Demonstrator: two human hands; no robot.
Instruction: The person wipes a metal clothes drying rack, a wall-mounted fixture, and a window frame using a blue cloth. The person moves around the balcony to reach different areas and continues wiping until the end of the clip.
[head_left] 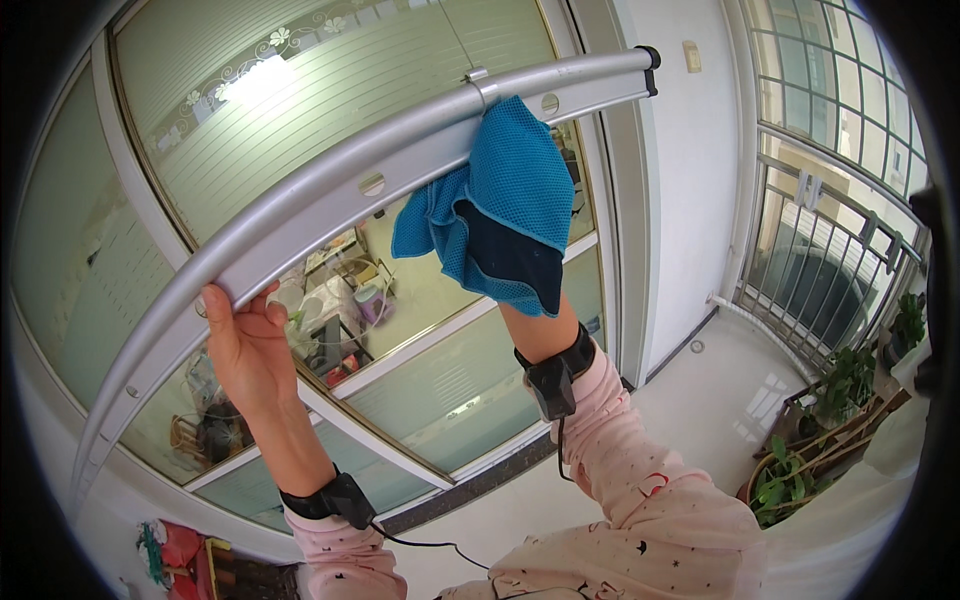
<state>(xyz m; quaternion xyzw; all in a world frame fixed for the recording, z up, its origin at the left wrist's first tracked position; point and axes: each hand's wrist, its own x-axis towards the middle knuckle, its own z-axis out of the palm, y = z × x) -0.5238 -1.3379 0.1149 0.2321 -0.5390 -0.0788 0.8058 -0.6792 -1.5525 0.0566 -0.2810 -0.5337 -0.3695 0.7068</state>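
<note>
A long silver metal drying rail (320,200) with round holes along its lower side runs across the view, rising to the right. My left hand (250,350) grips its lower edge, thumb in front and fingers curled behind. A blue textured cleaning cloth (525,165), with a dark navy patch, drapes around my right hand (540,325) and lies against the rail near its right end. The cloth hides the right fingers; only the wrist and forearm show below it. A metal clip (480,85) with a thin wire sits on the rail just above the cloth.
Behind the rail stands a sliding door (400,400) of partly frosted glass, with household things beyond it. On the right are a barred window (820,260) and potted plants (790,480). Red items (180,550) lie at lower left. Black bands with cables circle both wrists.
</note>
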